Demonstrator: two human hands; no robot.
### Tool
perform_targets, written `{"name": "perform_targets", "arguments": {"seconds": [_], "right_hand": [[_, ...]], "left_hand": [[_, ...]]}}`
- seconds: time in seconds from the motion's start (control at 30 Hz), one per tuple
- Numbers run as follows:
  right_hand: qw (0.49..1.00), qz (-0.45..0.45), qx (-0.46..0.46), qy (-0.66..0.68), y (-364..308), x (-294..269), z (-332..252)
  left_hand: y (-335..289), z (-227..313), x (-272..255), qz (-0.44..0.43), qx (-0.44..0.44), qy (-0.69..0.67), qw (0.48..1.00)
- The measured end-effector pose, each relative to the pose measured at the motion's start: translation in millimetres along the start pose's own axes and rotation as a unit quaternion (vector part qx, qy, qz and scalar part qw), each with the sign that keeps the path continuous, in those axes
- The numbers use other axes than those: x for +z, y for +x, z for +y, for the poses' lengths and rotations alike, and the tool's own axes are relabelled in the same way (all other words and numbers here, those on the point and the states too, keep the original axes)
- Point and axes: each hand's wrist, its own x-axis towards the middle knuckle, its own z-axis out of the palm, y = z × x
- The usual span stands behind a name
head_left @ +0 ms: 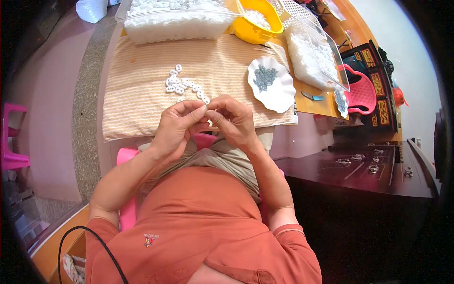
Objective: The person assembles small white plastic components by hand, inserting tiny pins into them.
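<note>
My left hand [177,124] and my right hand [232,122] meet at the near edge of the striped cloth, above my lap. Thumb and forefinger are pinched together on each, the tips almost touching. Whatever lies between them is too small and covered to make out. Right beyond the fingertips, a row of small white oval pieces [197,88], each with two holes, leads back to a loose cluster of the same pieces [174,85]. To the right, a white scalloped plate [274,100] carries a heap of small dark grey-green bits [264,78].
A clear tub [172,31] full of white pieces stands at the back, beside a yellow basket [257,34]. Another clear tub [312,59] is at the right. A blue-handled blade [312,97] lies on the wooden table near a second small dish [341,105]. The striped cloth [137,90] covers the work area.
</note>
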Motion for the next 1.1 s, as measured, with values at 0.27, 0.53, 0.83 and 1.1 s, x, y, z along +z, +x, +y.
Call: {"name": "perform_targets", "arguments": {"seconds": [0.27,0.53,0.83,1.1], "right_hand": [[0.984,0.057,0.05,-0.161,2.3,-67.0,8.3],[0.912,0.106,0.112,-0.381,18.7,-145.1,36.4],[0.86,0.061,0.114,-0.494,28.9,-138.7,34.2],[0.864,0.046,0.111,-0.49,33.5,-133.0,24.2]], "left_hand": [[1.4,-5.2,-4.8,0.007,-0.001,0.037,0.999],[0.9,-8.7,-1.6,-0.005,-0.008,0.056,0.998],[1.1,-10.1,-4.4,-0.002,-0.014,0.06,0.998],[-0.4,-10.3,-3.5,0.0,-0.016,0.058,0.998]]}}
